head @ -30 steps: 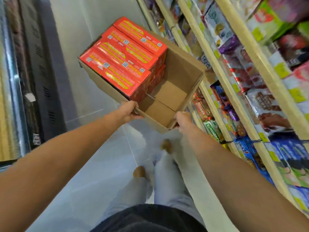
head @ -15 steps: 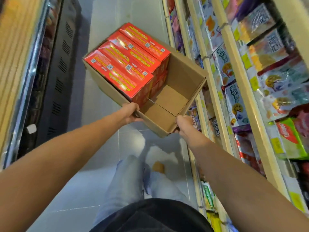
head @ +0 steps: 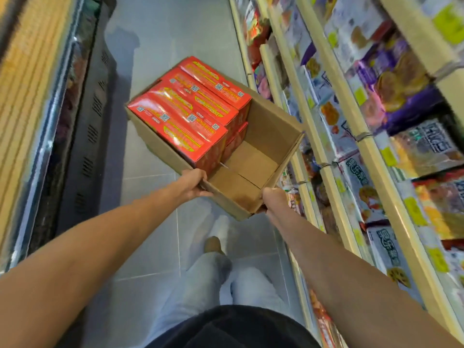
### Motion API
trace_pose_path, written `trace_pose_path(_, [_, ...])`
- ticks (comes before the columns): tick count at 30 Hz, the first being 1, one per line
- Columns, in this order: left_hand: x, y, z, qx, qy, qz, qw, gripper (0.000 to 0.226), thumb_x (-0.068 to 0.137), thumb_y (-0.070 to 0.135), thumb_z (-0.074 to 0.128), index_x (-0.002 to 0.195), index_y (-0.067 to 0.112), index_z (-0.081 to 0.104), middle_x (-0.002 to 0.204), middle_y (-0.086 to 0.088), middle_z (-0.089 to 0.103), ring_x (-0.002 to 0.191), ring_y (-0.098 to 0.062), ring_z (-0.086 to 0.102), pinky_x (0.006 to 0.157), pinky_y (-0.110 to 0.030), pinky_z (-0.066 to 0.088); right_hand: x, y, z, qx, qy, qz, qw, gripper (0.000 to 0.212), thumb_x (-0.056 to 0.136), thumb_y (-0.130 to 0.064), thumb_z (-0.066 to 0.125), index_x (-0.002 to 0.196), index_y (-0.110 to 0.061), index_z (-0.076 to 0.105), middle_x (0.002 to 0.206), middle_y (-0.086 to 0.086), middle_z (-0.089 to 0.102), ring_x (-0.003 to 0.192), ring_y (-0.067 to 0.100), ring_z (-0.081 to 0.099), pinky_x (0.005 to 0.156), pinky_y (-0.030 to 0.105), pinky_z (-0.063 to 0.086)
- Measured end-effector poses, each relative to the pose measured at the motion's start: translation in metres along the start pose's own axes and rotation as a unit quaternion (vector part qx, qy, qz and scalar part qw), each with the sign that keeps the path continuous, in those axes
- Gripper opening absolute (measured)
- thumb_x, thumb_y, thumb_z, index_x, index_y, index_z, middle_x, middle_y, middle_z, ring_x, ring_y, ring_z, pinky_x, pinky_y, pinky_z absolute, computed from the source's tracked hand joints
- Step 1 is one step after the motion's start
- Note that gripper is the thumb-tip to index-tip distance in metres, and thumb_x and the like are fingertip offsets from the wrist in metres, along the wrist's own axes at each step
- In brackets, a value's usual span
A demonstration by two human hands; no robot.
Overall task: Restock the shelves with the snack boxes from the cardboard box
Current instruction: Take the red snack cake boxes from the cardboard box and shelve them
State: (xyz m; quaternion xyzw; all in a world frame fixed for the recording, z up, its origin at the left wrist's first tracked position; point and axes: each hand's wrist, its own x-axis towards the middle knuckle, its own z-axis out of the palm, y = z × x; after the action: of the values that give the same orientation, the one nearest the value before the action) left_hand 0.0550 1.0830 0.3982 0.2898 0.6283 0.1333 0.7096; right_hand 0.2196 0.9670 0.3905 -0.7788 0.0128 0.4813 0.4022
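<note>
1. Far left: dark vented cabinet panel [head: 82, 146] running along the aisle; blurred, contents not readable
2. Grey tiled floor [head: 155, 46] between the cabinet and the shelving; the person's legs in pale jeans [head: 208, 280] are below the arms
3. Left hand [head: 194, 183] grips the near-left corner of the cardboard box [head: 271, 126]. The thumb lies over the rim and the fingers are curled beneath, pinching the wall
4. The cardboard box is held clear of the floor, tilted, open top toward the camera, with its right side close to the shelves
5. Red snack boxes [head: 190, 114] are packed in the far-left half of the cardboard box, side by side, tops standing above the rim, with a lower layer showing under them. The near-right half shows bare bottom flaps
6. Right hand [head: 273, 199] holds the near-right corner. Its fingers are tucked under the box and hidden, so cannot tell whether curled or straight
7. Right: shelves [head: 326, 172] with cream rails, full of packaged snacks and yellow price tags
</note>
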Motion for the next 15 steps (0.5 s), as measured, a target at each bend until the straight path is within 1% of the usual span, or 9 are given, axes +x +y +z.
trace_pose_path(2, [0.024,0.036,-0.005,0.008,0.001,0.004,1.000,0.019,0.085,-0.007,0.034,0.098,0.007,0.031,0.073,-0.007,0.034,0.061,-0.021,0.051,0.075,-0.051,0.052,0.012,-0.032,0.022,0.021,-0.004,-0.001,1.000,0.029,0.083,0.005,0.044,0.108,-0.005,0.054,0.088,0.015,0.060,0.068,0.030,0.060,0.048,0.043,0.055])
trace_pose_path(3, [0.036,0.059,-0.007,0.013,0.000,0.001,1.000,0.019,0.085,-0.006,0.034,0.098,0.007,0.032,0.074,-0.007,0.034,0.061,-0.021,0.050,0.071,-0.052,0.054,0.022,-0.051,0.035,0.032,0.000,0.003,0.999,0.030,0.083,0.006,0.044,0.109,-0.005,0.054,0.087,0.015,0.059,0.070,0.030,0.060,0.047,0.043,0.056])
trace_pose_path(4, [0.046,0.077,-0.008,0.015,-0.007,-0.001,1.000,0.017,0.085,-0.007,0.034,0.094,0.007,0.033,0.074,-0.007,0.034,0.060,-0.021,0.051,0.067,-0.053,0.056,0.031,-0.066,0.044,0.039,0.002,0.003,0.999,0.034,0.082,0.007,0.045,0.112,-0.004,0.055,0.088,0.015,0.060,0.074,0.030,0.061,0.054,0.047,0.058])
trace_pose_path(6, [0.068,0.112,-0.008,0.013,-0.018,-0.002,1.000,0.016,0.085,-0.008,0.033,0.084,0.009,0.034,0.071,-0.007,0.036,0.055,-0.021,0.054,0.063,-0.054,0.056,0.049,-0.096,0.062,0.050,0.005,0.008,0.999,0.041,0.081,0.008,0.045,0.119,-0.004,0.056,0.097,0.017,0.062,0.087,0.033,0.061,0.075,0.056,0.056])
trace_pose_path(8, [0.088,0.144,-0.007,0.012,-0.021,-0.004,1.000,0.018,0.084,-0.008,0.032,0.085,0.009,0.033,0.072,-0.008,0.036,0.056,-0.021,0.054,0.067,-0.056,0.055,0.063,-0.125,0.078,0.044,0.013,0.009,0.999,0.040,0.082,0.009,0.045,0.118,-0.006,0.056,0.101,0.017,0.062,0.091,0.034,0.061,0.082,0.055,0.054])
trace_pose_path(10, [0.116,0.179,-0.007,0.022,-0.024,-0.008,0.999,0.021,0.083,-0.008,0.032,0.098,0.007,0.033,0.075,-0.009,0.038,0.063,-0.023,0.052,0.067,-0.056,0.055,0.084,-0.156,0.096,0.033,0.015,0.008,0.999,0.034,0.084,0.007,0.045,0.112,-0.008,0.056,0.097,0.015,0.061,0.085,0.030,0.060,0.077,0.045,0.057])
trace_pose_path(12, [0.144,0.211,-0.007,0.025,-0.029,-0.005,0.999,0.028,0.083,-0.008,0.033,0.107,0.007,0.033,0.078,-0.011,0.041,0.067,-0.024,0.054,0.067,-0.055,0.056,0.103,-0.185,0.113,0.024,0.015,0.003,1.000,0.024,0.085,0.005,0.046,0.102,-0.009,0.055,0.087,0.012,0.060,0.073,0.025,0.058,0.056,0.031,0.054])
trace_pose_path(13, [0.164,0.235,-0.006,0.032,-0.029,-0.003,0.999,0.030,0.083,-0.008,0.033,0.109,0.006,0.034,0.080,-0.011,0.042,0.069,-0.025,0.055,0.072,-0.055,0.056,0.121,-0.206,0.126,0.031,0.014,0.006,0.999,0.021,0.085,0.005,0.046,0.098,-0.009,0.054,0.084,0.012,0.059,0.071,0.024,0.057,0.053,0.030,0.052])
trace_pose_path(15, [0.195,0.270,-0.005,0.049,-0.029,-0.005,0.998,0.030,0.083,-0.007,0.033,0.111,0.004,0.036,0.082,-0.012,0.044,0.072,-0.026,0.057,0.084,-0.056,0.052,0.147,-0.236,0.148,0.047,0.021,0.012,0.999,0.017,0.083,0.005,0.047,0.090,-0.007,0.056,0.087,0.014,0.060,0.076,0.029,0.060,0.061,0.039,0.056])
